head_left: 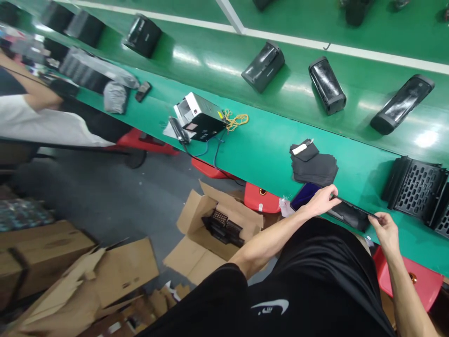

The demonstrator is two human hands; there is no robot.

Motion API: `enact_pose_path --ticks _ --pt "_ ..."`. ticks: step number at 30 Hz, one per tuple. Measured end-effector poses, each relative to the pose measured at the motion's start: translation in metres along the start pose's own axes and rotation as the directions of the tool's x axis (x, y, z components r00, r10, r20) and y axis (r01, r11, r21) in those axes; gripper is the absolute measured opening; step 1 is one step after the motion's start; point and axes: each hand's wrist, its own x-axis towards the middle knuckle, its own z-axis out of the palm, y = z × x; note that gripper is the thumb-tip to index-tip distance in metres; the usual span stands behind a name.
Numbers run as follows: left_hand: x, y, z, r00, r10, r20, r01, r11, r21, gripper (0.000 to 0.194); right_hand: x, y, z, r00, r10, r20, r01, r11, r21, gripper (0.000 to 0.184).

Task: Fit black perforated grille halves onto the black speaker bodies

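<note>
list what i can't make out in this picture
- Head view: fine detail of the black part between left hand and right hand, too dark and small.
- Head view: the far end of the perforated black stack, cut by the right edge.
- Head view: the other person's head, beyond the left edge.
- Head view: lettering on the box-shaped black unit, blurred.

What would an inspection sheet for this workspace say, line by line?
Surface: green bench, glossy green strip beyond it.
Job's things: long black part at the bench edge.
Clutter: black sheets stacked, small white item on top.
Hands: left hand and right hand pinch the part's opposite ends.
Cables: yellow cable, bundled beside a boxy machine.
Surroundings: open carton on the floor, another person's sleeve at far left.
</note>
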Motion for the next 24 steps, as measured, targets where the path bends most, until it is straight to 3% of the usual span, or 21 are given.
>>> enact_pose_path --ticks 2,4,9,14,20,24 --pt "-0.007 0.005 -0.014 0.999 -0.032 0.007 0.033 0.976 -0.215 0.023 -0.014 -0.012 -0.001 0.997 0.046 0.069 -0.054 0.991 0.126 0.066" --pt "-0.013 0.013 -0.028 0.998 -0.062 0.024 0.066 0.898 -0.435 0.028 -0.028 -0.028 -0.001 0.991 0.069 0.112 -0.094 0.968 0.234 0.066" --pt "-0.029 0.042 -0.057 0.998 0.03 0.062 0.021 0.724 -0.689 0.045 -0.055 -0.071 -0.012 0.989 0.055 0.134 -0.105 0.911 0.399 0.063" --pt "-0.042 0.068 -0.073 0.996 0.086 0.013 -0.047 0.656 -0.754 0.047 -0.067 -0.101 -0.022 0.99 0.034 0.135 -0.103 0.83 0.547 0.061" --pt "-0.049 0.081 -0.075 0.986 0.119 -0.115 -0.165 0.699 -0.695 0.042 -0.068 -0.114 -0.024 0.997 0.06 0.042 -0.073 0.845 0.53 0.065" --pt "-0.049 0.082 -0.074 0.98 0.136 -0.145 -0.198 0.698 -0.688 0.042 -0.071 -0.122 -0.026 0.997 0.077 0.024 -0.078 0.857 0.509 0.07"
